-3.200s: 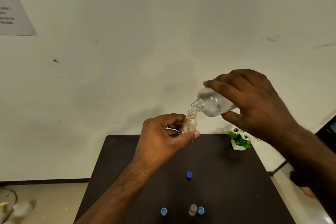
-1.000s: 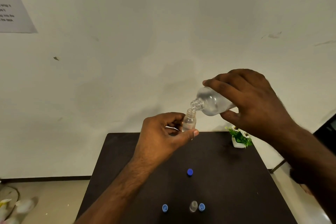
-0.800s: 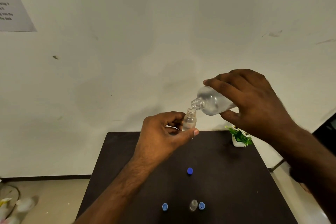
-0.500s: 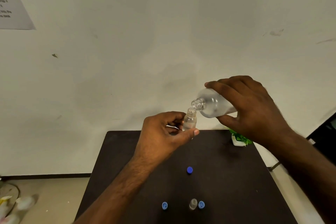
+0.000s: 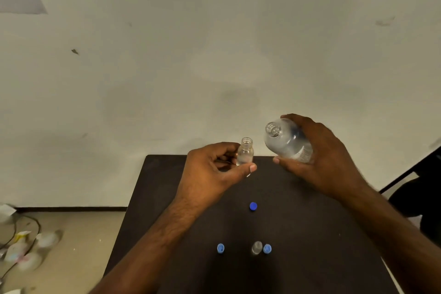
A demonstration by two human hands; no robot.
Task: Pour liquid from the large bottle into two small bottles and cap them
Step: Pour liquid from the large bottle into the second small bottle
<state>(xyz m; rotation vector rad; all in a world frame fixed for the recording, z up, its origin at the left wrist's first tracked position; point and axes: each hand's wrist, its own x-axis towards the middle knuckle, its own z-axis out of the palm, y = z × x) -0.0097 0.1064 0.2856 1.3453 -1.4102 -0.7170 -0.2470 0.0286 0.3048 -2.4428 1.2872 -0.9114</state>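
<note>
- Left hand [image 5: 210,172] and right hand [image 5: 319,157] are bare, without rings or gloves.
- Both forearms are bare and hairy; no sleeves show.

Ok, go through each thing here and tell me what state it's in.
Left hand: holds small bottle.
Small bottle: upright, uncapped, partly filled.
Right hand: holds large bottle.
Large bottle: uncapped, tilted, not pouring.
Second small bottle: standing on table, uncapped.
Three blue caps: loose on table.

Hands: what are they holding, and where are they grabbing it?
The left hand pinches the small clear plastic bottle by its lower body. The right hand grips the large clear plastic bottle around its body.
</note>
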